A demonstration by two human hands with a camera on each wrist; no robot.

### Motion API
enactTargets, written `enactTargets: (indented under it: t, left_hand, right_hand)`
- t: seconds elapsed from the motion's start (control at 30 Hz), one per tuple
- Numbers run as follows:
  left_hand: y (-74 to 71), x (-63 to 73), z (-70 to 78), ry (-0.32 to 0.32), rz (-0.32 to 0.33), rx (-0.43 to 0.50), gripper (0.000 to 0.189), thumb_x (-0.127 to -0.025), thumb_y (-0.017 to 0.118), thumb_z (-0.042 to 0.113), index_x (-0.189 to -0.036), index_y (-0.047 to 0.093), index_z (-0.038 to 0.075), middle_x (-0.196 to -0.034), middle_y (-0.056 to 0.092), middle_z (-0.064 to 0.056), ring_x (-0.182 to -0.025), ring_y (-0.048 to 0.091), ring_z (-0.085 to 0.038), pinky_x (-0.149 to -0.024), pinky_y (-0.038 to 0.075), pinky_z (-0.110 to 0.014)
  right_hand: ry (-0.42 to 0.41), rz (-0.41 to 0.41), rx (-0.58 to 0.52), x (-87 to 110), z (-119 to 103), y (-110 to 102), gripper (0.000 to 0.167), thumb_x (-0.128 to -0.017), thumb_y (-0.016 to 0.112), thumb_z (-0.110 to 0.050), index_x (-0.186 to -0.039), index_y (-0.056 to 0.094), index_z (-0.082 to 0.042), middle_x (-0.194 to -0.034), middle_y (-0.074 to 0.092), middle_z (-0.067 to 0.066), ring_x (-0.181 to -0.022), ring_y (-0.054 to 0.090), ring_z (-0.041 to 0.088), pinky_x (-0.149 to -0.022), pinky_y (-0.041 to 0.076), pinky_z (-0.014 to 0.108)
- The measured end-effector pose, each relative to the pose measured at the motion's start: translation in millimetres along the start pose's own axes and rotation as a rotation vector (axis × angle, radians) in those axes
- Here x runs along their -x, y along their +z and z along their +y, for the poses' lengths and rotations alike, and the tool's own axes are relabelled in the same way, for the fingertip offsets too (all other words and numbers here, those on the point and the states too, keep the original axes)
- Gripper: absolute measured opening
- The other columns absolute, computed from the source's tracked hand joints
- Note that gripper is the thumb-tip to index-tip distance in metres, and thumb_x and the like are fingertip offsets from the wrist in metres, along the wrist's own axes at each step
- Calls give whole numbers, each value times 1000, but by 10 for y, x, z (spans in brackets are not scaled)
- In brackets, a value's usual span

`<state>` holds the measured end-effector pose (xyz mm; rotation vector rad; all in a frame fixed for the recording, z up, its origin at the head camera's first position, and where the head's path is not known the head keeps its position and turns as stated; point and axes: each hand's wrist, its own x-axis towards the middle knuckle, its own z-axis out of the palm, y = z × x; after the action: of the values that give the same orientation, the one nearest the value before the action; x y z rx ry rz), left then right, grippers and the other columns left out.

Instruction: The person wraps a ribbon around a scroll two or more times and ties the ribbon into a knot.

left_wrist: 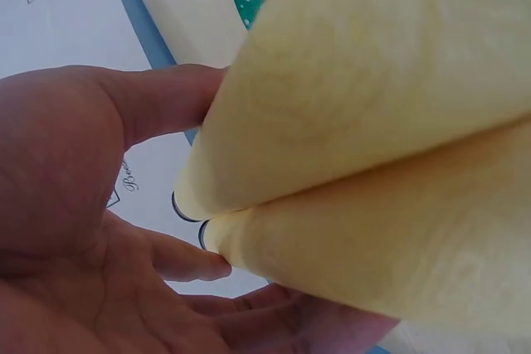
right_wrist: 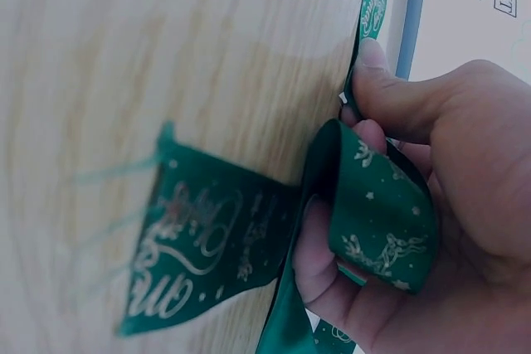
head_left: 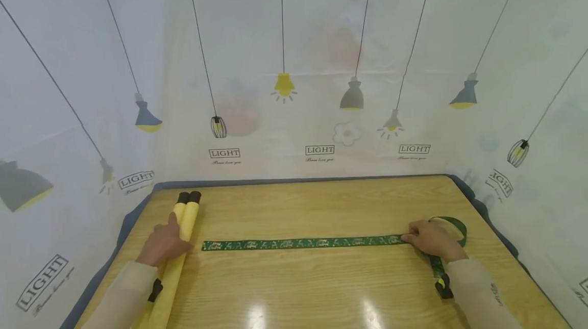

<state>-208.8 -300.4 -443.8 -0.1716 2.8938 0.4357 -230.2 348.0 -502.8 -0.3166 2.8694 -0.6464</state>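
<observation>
Two long yellow tubes (head_left: 187, 219) with black end caps (head_left: 195, 197) lie side by side at the table's left. My left hand (head_left: 165, 239) grips the pair, thumb along one side and fingers along the other, as the left wrist view also shows. A green ribbon (head_left: 303, 243) printed with white lettering and reindeer stretches straight across the table, its left end near the tubes. At the right, my right hand (head_left: 432, 239) pinches this ribbon between thumb and fingers. The rest of it loops (right_wrist: 382, 213) round the fingers, and a frayed end (right_wrist: 207, 238) hangs beside them.
The wooden table (head_left: 312, 288) has a blue edge (head_left: 285, 181) along its back and sides. Behind it and at both sides stand pale walls (head_left: 294, 28) printed with lamps. Small black devices (head_left: 443, 288) sit by both wrists.
</observation>
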Motion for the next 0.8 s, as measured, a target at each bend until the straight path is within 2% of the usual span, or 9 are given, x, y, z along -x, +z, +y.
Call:
enactTargets:
  t: [0.17, 0.3, 0.63, 0.8]
  left_hand:
    - [-17, 38, 120, -14, -37, 67, 109, -87, 72, 28, -152, -1, -20, -130, 32, -57, -100, 59, -52, -91, 53, -62]
    - [-18, 47, 262, -12, -42, 73, 109, -90, 72, 32, -153, 0, -20, -132, 34, -55, -100, 59, -48, -92, 53, -61]
    - [24, 19, 596, 71, -37, 75, 109, -91, 71, 36, -151, 3, -23, -132, 40, -54, -113, 58, -55, -97, 50, -61]
    - [79, 5, 768, 95, -45, 83, 108, -90, 72, 37, -152, 5, -22, -136, 40, -52, -115, 59, -53, -98, 51, -60]
  right_hand:
    - [0, 4, -6, 13, -34, -15, 33, -102, 64, -29, -77, 50, -13, -64, 45, -1, -57, 40, 15, -56, 34, 31]
    - [8, 4, -9, 14, -35, -16, 33, -102, 63, -28, -76, 49, -13, -64, 44, -1, -57, 40, 15, -56, 34, 31]
    - [6, 6, -9, 30, -45, -21, 32, -102, 64, -26, -76, 48, -13, -64, 42, -1, -57, 38, 15, -56, 33, 31]
    - [0, 6, -7, 27, -54, -16, 31, -101, 64, -26, -77, 50, -13, -64, 43, -1, -56, 39, 15, -56, 33, 31]
